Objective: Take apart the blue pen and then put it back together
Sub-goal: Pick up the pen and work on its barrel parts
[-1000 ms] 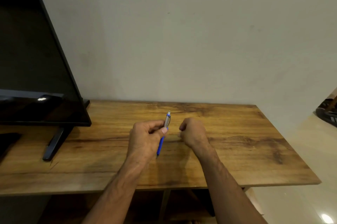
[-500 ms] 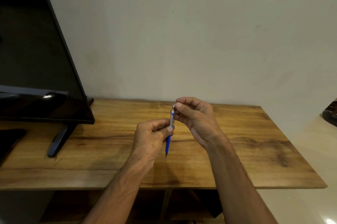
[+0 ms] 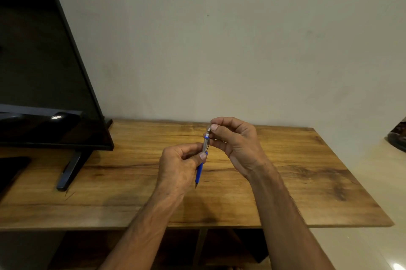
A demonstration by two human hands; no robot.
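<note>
In the head view, the left hand (image 3: pixel 179 167) grips the slim blue pen with a silver upper half (image 3: pixel 202 160) at its middle, thumb pressed on the barrel. The pen stands almost upright above the brown wooden table (image 3: pixel 285 181), tip down. The right hand (image 3: pixel 234 141) pinches its silver top end. A black television screen on a stand (image 3: pixel 44 83) stands at the left.
</note>
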